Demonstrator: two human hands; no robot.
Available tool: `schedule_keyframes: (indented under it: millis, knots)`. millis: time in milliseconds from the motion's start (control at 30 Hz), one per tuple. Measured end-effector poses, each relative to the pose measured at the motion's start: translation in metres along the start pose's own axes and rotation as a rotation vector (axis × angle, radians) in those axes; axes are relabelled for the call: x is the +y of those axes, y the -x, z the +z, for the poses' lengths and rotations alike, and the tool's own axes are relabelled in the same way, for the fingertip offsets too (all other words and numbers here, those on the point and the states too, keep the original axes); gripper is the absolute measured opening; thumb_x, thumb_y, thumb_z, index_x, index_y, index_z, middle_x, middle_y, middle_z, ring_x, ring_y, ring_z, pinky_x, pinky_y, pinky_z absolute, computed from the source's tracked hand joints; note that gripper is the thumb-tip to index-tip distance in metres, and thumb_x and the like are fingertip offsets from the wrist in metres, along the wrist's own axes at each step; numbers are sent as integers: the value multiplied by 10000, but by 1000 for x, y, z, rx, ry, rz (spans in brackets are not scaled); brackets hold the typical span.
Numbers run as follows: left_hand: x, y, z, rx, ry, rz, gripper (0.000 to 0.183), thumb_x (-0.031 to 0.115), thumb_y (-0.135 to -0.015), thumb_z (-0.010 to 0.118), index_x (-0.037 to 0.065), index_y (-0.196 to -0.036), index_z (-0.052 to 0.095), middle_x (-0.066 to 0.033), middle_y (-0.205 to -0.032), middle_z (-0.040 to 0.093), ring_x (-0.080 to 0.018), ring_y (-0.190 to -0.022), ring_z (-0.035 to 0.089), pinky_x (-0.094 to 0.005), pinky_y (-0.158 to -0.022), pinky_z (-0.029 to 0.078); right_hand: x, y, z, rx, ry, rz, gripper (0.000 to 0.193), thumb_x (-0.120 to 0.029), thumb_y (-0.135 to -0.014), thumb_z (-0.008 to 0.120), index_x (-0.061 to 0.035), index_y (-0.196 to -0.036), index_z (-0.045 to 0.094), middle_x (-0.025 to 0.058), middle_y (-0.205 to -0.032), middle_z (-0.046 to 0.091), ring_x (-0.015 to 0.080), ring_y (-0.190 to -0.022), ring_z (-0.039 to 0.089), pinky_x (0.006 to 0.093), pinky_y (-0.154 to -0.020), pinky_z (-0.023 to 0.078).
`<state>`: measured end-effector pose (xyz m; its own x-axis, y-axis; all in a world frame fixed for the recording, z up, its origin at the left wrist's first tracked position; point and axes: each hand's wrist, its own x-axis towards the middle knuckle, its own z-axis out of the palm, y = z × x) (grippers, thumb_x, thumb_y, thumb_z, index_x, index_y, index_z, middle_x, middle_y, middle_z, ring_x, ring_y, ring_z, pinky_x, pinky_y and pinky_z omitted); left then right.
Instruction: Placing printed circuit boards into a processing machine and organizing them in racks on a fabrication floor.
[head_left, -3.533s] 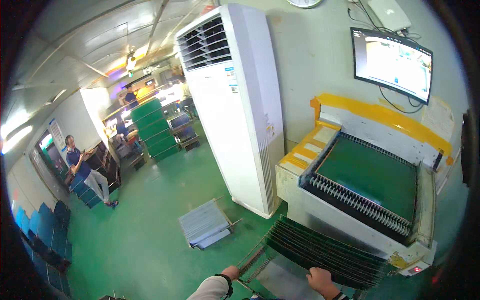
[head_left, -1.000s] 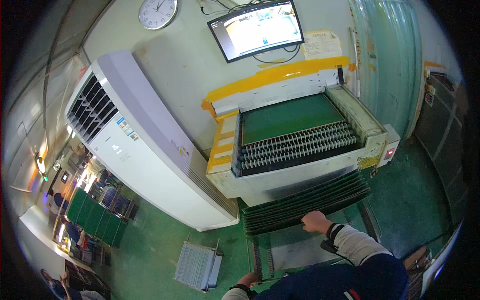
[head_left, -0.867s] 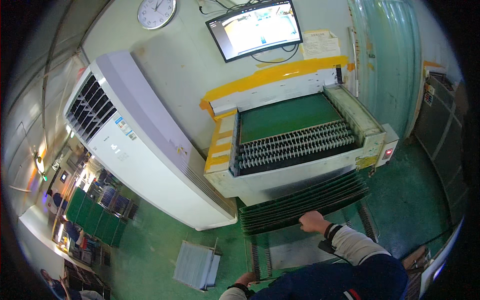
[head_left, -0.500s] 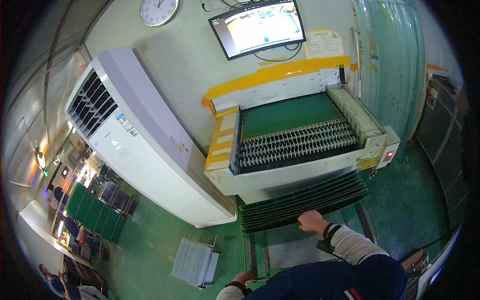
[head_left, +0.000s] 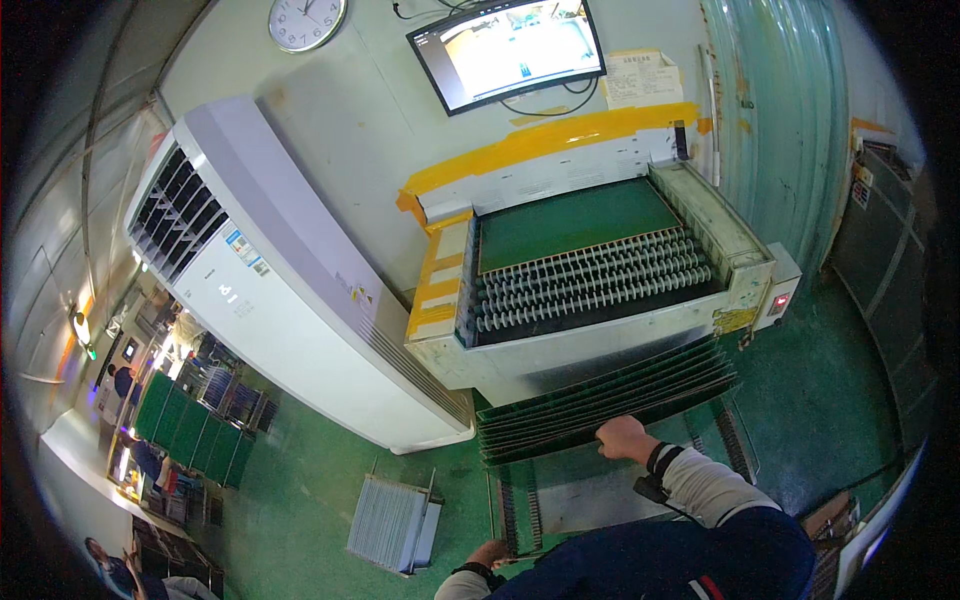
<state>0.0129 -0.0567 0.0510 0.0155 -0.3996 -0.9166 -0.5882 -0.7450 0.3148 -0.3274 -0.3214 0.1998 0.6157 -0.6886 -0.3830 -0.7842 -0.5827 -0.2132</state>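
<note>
Rack loaded with green boards (upright, slotted); right hand curled on nearest board's edge, left hand gripping rack's rim.

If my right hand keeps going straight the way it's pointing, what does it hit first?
Probably the stack of green boards in the rack: the right hand already rests at their near edge. Beyond them stands the conveyor machine. Depth is unclear.

Dark green flat panels in a slotted rack; cream metal conveyor machine with yellow tape strips; tall white air-conditioner cabinet, dark grille; glossy green floor; dark navy sleeve.
</note>
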Motion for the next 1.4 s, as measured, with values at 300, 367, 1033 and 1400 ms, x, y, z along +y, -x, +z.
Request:
schedule_keyframes:
  millis: [300,367,1033,1400]
  knots:
    - [1,-4,2,94,-15,-74,180,182,-851,523,36,-863,626,-66,-680,573,-163,-537,485,-326,-490,393,-1,3,-4,15,5,8,293,-337,-789,604,-69,-899,646,124,-857,645,311,-854,613,443,-741,490]
    - [0,-5,1,49,-1,-47,178,187,-843,539,32,-863,624,-69,-676,575,-165,-530,483,-322,-479,388,-2,3,-3,11,-2,21,289,-332,-790,603,-68,-899,645,123,-856,645,310,-855,613,441,-741,490]
    - [-6,-11,8,49,84,26,169,207,-893,481,73,-873,583,-25,-666,548,-113,-468,418,-281,-412,327,4,0,6,40,14,-11,304,-340,-803,602,-55,-903,640,119,-836,638,302,-826,612,442,-725,492]
    - [15,-1,5,64,-136,-51,277,273,-839,581,35,-980,603,-80,-814,627,-175,-591,549,-336,-511,447,1,2,-2,30,33,12,241,-277,-779,606,-64,-877,663,110,-831,653,294,-818,625,433,-721,510]
